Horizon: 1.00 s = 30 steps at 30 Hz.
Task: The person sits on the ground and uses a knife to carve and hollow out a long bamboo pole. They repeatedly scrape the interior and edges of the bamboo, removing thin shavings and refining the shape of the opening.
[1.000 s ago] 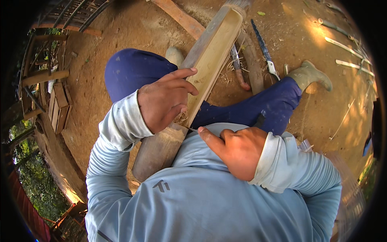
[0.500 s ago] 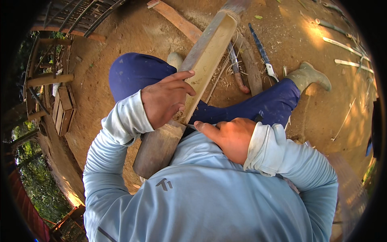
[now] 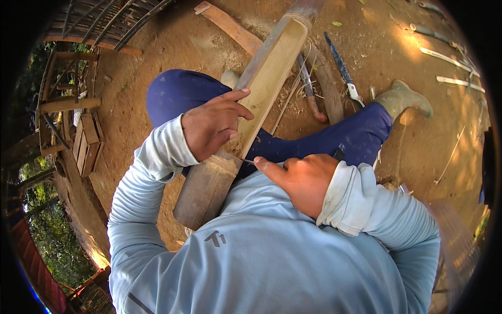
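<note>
A thick length of bamboo (image 3: 272, 76), cut open along its upper side to show a pale hollow, slants across my lap. Its uncut near end (image 3: 205, 191) rests against my shirt. My left hand (image 3: 213, 125) lies over the hollow near the cut's lower end, fingers stretched out and apart, touching the bamboo. Just right of that end, my right hand (image 3: 303, 180) is closed around a knife (image 3: 249, 161), the index finger pointing along it. Only a sliver of blade shows by the bamboo's edge; the handle is mostly hidden in the palm.
On the dirt floor beyond my leg lie a hand saw (image 3: 339, 63), a long blade with a brown wooden handle (image 3: 315, 108), a piece of wood (image 3: 329, 86) and scattered shavings. A plank (image 3: 230, 26) lies farther off. A wooden crate (image 3: 89, 144) stands left; bamboo strips (image 3: 460, 82) lie right.
My left hand's fingers have shifted slightly on the bamboo. The whole view has moved a little; the right hand keeps its grip beside the cut end.
</note>
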{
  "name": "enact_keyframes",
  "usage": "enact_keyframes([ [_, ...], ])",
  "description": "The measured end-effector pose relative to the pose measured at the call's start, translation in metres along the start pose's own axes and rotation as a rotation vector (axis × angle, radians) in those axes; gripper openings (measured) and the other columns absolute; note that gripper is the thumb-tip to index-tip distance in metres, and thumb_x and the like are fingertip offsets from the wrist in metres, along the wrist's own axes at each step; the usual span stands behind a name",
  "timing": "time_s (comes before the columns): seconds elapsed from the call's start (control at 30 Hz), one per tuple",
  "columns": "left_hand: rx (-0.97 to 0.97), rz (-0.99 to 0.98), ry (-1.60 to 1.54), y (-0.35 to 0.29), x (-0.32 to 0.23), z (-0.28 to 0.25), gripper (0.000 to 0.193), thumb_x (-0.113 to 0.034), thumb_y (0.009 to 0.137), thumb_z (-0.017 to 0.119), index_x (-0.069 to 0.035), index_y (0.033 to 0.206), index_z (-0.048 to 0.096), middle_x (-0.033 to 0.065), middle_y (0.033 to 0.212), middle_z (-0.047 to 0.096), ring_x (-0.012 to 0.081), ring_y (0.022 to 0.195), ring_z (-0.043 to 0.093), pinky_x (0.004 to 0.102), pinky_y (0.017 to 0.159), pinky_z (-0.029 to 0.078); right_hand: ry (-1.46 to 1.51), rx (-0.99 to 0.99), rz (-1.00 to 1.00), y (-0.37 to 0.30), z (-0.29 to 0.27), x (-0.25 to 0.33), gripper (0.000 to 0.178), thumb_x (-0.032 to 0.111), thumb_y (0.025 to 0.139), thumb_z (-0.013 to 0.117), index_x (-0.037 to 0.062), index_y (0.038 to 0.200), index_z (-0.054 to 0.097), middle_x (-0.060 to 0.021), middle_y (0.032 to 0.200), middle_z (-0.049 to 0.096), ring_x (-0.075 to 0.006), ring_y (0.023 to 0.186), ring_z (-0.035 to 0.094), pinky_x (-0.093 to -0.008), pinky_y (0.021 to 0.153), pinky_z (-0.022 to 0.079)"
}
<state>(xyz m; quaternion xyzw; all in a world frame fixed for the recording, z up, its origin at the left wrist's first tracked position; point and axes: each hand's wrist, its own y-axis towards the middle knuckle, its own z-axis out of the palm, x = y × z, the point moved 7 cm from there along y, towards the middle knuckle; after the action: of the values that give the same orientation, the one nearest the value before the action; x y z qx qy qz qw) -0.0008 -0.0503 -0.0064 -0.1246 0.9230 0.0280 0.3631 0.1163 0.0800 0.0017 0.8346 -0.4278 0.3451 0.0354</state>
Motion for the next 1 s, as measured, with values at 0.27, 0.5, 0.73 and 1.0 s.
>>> enact_keyframes([
  [0.27, 0.007, -0.016, 0.059, 0.006, -0.009, 0.001, 0.006, -0.001, 0.09, 0.062, -0.001, 0.086, 0.058, 0.0203, 0.13, 0.063, 0.0462, 0.146, 0.036, 0.0519, 0.117, 0.035, -0.035, 0.034, 0.063, 0.014, -0.001, -0.002, 0.051, 0.009, 0.09, 0.056, 0.0146, 0.14, 0.058, -0.0172, 0.079, 0.069, -0.0371, 0.072, 0.071, -0.0464, 0.064, 0.058],
  [0.5, 0.003, -0.036, 0.163, 0.008, -0.018, 0.0, 0.004, -0.005, 0.088, 0.066, -0.003, 0.086, 0.065, 0.0158, 0.123, 0.068, 0.0427, 0.143, 0.042, 0.0553, 0.116, 0.036, 0.193, -0.108, 0.041, -0.039, -0.032, -0.038, 0.048, 0.006, 0.089, 0.057, 0.0124, 0.136, 0.061, -0.0196, 0.092, 0.073, -0.0385, 0.08, 0.07, -0.0463, 0.071, 0.055],
  [0.73, 0.203, 0.037, 0.27, 0.039, -0.031, 0.012, 0.007, -0.009, 0.083, 0.074, -0.006, 0.088, 0.069, 0.0087, 0.097, 0.073, 0.0301, 0.115, 0.067, 0.0581, 0.116, 0.036, 0.31, -0.254, 0.096, -0.072, -0.028, -0.075, 0.055, 0.001, 0.085, 0.062, 0.0096, 0.139, 0.059, -0.0172, 0.122, 0.068, -0.0381, 0.087, 0.068, -0.0443, 0.075, 0.054],
  [1.0, 0.214, 0.162, -0.033, 0.022, -0.048, 0.031, 0.012, -0.006, 0.078, 0.077, -0.006, 0.085, 0.067, 0.0079, 0.086, 0.07, 0.0298, 0.082, 0.07, 0.0502, 0.101, 0.053, 0.52, -0.359, 0.328, -0.088, -0.026, -0.096, 0.055, -0.001, 0.085, 0.063, 0.0049, 0.14, 0.057, -0.0187, 0.126, 0.067, -0.038, 0.1, 0.069, -0.0387, 0.084, 0.054],
])
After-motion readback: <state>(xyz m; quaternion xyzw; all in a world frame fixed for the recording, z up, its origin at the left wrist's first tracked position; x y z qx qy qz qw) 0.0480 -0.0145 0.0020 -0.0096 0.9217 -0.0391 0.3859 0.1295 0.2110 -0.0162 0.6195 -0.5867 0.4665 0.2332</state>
